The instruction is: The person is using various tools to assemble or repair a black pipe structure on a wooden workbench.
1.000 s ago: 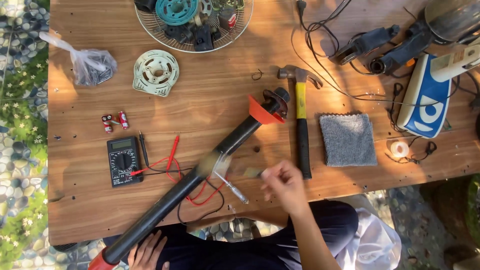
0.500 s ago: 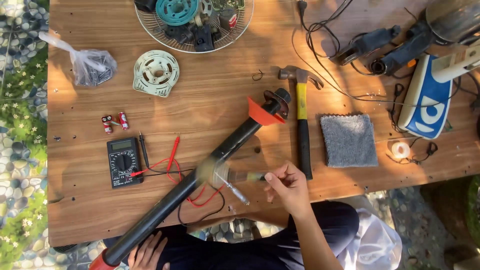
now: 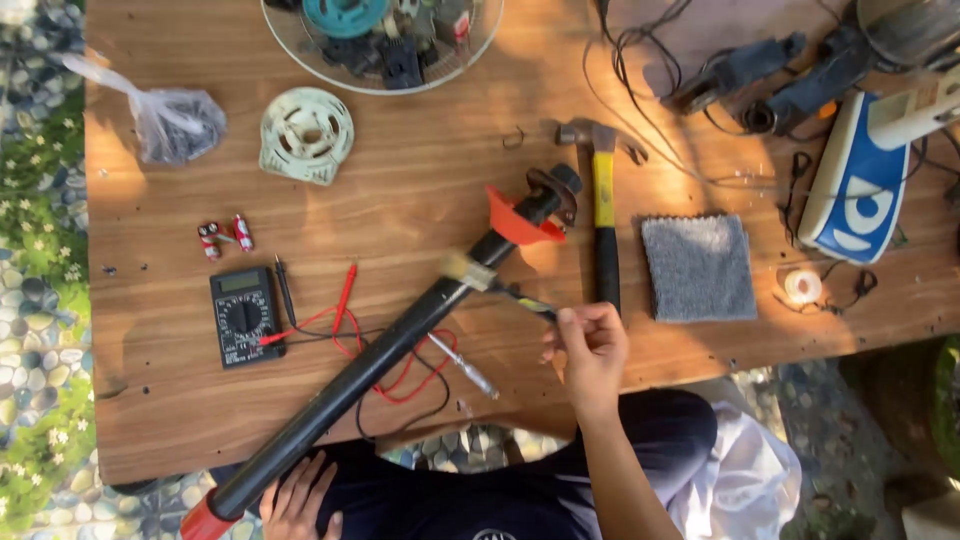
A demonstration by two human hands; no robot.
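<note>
On the brown wooden table (image 3: 420, 190) lies a long black tube (image 3: 370, 370) with an orange funnel-shaped collar (image 3: 520, 222) near its far end. The tube runs slantwise, from the table's middle down past the near edge to a red cap by the person's lap.

From the head camera, the right hand (image 3: 588, 345) pinches the thin handle of a small paintbrush (image 3: 492, 283) between thumb and fingers. The pale bristles touch the top of the tube, just below the orange collar. Half a second ago the bristles were lower down the tube and blurry; now they sit higher up and look sharp. The hand has moved up a little too, so the brush has been swept along the tube toward the collar.

The left hand (image 3: 300, 500) rests beside the tube's lower end, fingers spread and loose, touching it but not wrapped round it. It has stayed there.

Near the tube lie a black meter with a dial (image 3: 245, 315), its red and black wires (image 3: 400, 375), and a small silver screwdriver (image 3: 465, 368). A hammer with a yellow and black handle (image 3: 603, 235) lies just beside the collar, and a grey square cloth (image 3: 698, 268) lies to its right.
</note>
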